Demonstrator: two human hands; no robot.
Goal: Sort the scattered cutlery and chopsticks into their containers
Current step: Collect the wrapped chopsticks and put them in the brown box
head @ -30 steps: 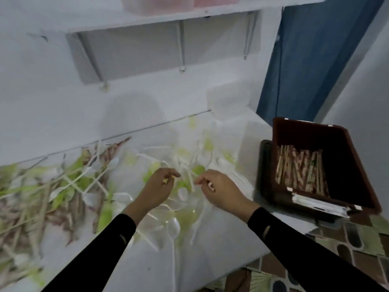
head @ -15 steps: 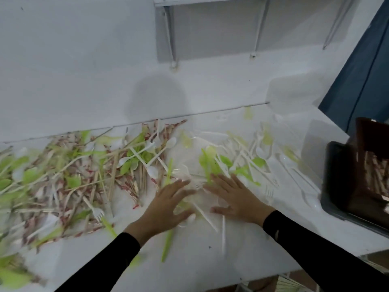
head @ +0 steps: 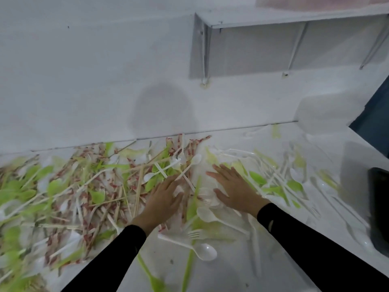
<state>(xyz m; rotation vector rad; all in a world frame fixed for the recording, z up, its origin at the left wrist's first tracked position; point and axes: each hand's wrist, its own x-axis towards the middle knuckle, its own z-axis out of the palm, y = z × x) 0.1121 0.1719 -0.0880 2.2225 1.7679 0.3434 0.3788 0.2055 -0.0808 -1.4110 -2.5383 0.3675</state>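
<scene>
— What is covering the white table (head: 221,275)?

— A loose spread of cutlery (head: 90,192) is lying across it, running from the left edge past the middle and back to the wall (head: 84,81); it is thickest on the left and thinning out toward the right.

— What is it looking like?

— Pale green plastic spoons (head: 52,186), white plastic spoons and forks, bare wooden sticks and chopsticks (head: 179,147) in red-speckled paper sleeves are all crossing over one another; much of it is blurring.

— And the containers?

— A dark container (head: 379,209) is showing at the right edge, cut off by the frame; a clear tub (head: 317,114) is sitting at the back right corner.

— What are the hands doing?

— Both are lying flat on the pile near the middle, fingers straight and slightly spread; the left hand (head: 164,199) is pressing on sticks and white pieces, the right hand (head: 233,186) on white cutlery just beside it; neither is gripping anything.

— Anything lying apart?

— One white spoon (head: 205,251) is resting at the near edge, bowl up, with a white fork (head: 194,233) just behind it.
</scene>
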